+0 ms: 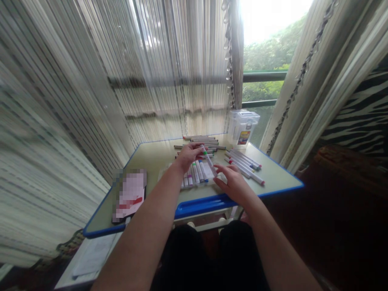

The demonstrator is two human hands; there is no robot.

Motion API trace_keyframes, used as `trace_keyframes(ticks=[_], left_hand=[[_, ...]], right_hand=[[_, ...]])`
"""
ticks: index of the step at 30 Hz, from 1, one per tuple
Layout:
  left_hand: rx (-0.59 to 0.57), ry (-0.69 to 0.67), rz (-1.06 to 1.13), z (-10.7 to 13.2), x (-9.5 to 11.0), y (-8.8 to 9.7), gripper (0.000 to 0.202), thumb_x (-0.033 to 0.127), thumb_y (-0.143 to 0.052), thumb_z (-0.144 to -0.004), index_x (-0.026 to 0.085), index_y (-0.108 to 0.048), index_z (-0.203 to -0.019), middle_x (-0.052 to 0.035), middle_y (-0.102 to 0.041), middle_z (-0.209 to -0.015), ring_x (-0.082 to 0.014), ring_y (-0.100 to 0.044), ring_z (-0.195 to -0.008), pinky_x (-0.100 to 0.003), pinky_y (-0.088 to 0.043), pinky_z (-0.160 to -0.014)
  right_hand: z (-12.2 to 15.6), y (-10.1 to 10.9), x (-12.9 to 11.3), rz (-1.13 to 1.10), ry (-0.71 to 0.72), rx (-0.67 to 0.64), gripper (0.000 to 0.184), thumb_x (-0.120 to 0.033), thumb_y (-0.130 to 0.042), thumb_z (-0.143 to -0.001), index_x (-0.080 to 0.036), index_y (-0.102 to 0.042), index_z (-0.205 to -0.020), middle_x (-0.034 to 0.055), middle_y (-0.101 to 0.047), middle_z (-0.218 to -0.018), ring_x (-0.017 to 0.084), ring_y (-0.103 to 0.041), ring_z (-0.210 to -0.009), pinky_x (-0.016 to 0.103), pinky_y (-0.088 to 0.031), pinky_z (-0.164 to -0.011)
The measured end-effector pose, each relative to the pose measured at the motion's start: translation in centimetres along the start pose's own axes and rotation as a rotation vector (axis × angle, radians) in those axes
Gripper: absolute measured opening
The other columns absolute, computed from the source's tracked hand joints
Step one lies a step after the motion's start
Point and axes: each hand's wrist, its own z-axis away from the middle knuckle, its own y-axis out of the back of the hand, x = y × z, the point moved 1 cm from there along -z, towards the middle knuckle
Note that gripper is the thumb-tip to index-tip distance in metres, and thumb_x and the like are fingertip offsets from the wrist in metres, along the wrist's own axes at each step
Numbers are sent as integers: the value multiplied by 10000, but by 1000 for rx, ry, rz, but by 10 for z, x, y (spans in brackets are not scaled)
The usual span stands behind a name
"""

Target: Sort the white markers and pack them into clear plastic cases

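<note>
Over the row of markers (197, 173) at mid-desk, a green-capped marker (209, 162) slants between both hands: the left hand (188, 155) pinches its upper end, the right hand (232, 182) grips the lower. Loose markers (244, 163) and a clear box (242, 128) sit further right on the desk (151, 157).

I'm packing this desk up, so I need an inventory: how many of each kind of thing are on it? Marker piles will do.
Marker piles: 3 (far pile, right pile, near row); single markers too blurred to count
Lone marker in the left hand: 1
Clear tub: 1
Flat pixelated item: 1
Total: 6
</note>
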Motion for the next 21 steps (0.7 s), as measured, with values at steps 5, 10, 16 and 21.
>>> trace_keyframes(ticks=[5, 10, 16, 21], left_hand=[[-5, 3, -6, 0, 0, 0, 309, 207, -742, -692, 134, -659, -980, -91, -730, -856, -139, -664, -691, -229, -513, -597], [13, 35, -7, 1, 1, 0, 262, 183, -727, -704, 123, -657, -950, -86, -729, -850, -117, -651, -645, -237, -531, -611], [16, 49, 5, 3, 2, -2, 220, 159, -723, -711, 119, -656, -916, -85, -727, -851, -128, -667, -690, -243, -541, -643], [0, 42, 19, 3, 0, -2, 235, 179, -748, -694, 118, -658, -902, -92, -725, -853, -142, -672, -701, -271, -546, -660]], right_hand=[[1, 0, 1, -26, -3, 17, 407, -322, -533, -869, -215, -536, -1263, 73, -685, -1005, 247, -528, -1039, 422, -431, -928], [1, -1, -1, -25, -27, -14, 394, -311, -532, -869, -214, -547, -1251, 76, -687, -992, 238, -536, -1025, 402, -447, -912], [2, -3, -1, -12, -41, -2, 413, -308, -522, -875, -200, -527, -1274, 87, -678, -1009, 240, -534, -1035, 399, -453, -912], [2, -3, 0, -11, -44, 20, 389, -290, -520, -872, -218, -542, -1254, 78, -679, -989, 241, -542, -1028, 396, -460, -905]])
